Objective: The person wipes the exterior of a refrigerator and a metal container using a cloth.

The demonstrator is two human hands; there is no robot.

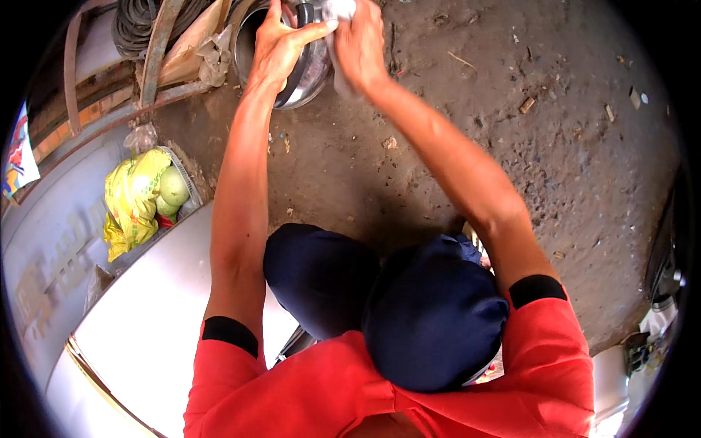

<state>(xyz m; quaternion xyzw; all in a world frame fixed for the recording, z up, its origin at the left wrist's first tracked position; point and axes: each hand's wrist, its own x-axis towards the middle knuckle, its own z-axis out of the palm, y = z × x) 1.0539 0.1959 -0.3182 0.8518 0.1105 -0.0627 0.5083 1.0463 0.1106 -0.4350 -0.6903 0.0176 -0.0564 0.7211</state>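
At the top of the view, a shiny metal vessel (309,98) with a dark curved handle (296,82) is on the dirt floor. Its upper part runs out of the picture. My left hand (278,49) grips it near the handle, thumb stretched to the right. A white cloth (340,71), blurred, is bunched in my right hand (358,49) against the vessel's right side. The fingertips of both hands lie close together, and some are cut off by the frame's top edge.
Left of the vessel stand a wooden frame (156,55) and coiled black hose or cable (134,27). A yellow plastic bag (134,191) and round green fruits (174,186) sit in a basket beside a white surface (148,306). Small debris dots the dirt floor (547,164).
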